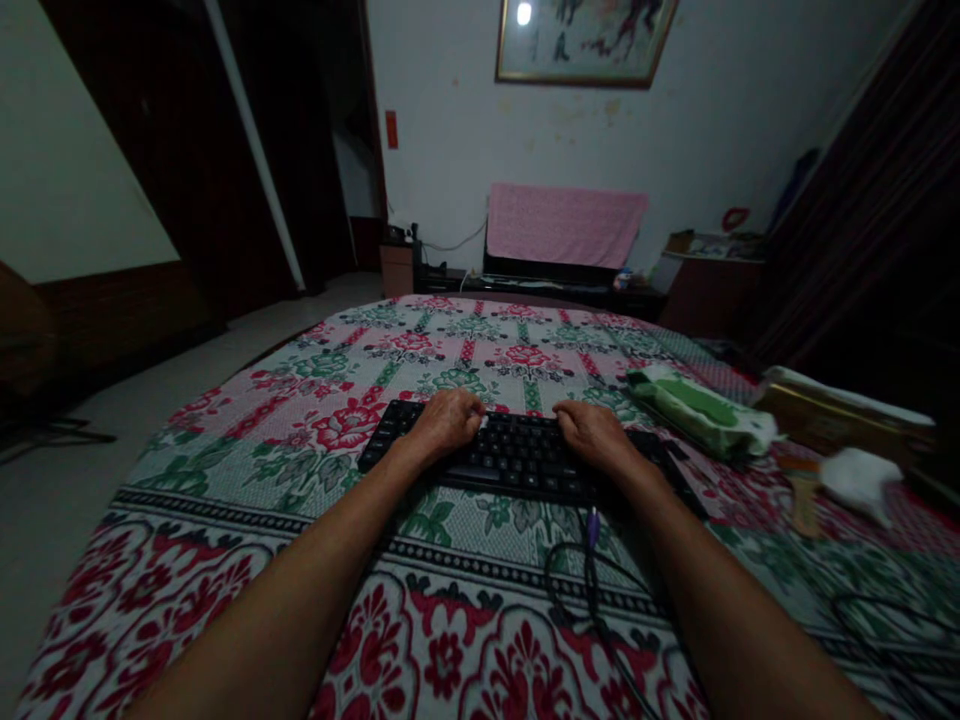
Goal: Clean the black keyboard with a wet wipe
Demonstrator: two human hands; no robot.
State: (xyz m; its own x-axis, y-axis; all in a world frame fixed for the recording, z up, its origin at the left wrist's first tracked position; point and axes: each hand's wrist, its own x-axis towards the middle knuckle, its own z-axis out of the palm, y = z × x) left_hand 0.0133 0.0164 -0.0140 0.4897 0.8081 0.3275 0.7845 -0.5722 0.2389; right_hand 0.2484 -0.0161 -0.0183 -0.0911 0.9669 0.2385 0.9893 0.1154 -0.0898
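A black keyboard (517, 455) lies on the patterned cloth in front of me, its long side across my view. My left hand (448, 418) rests over its left part, fingers curled at the far edge. Over the right part, my right hand (592, 432) is curled in the same way at that edge. Both hands look closed on the keyboard, though most fingertips are hidden. A thin black cable (589, 580) with a purple plug (593, 528) lies loosely between my forearms, near the keyboard's close edge.
The flowered cloth (450, 640) covers a large rounded table. On the right are a green and white soft pack (701, 412), a gold-brown box (840, 410), a white crumpled thing (861, 482) and a flat brown piece (805, 505). A pink towel (566, 225) hangs beyond the table.
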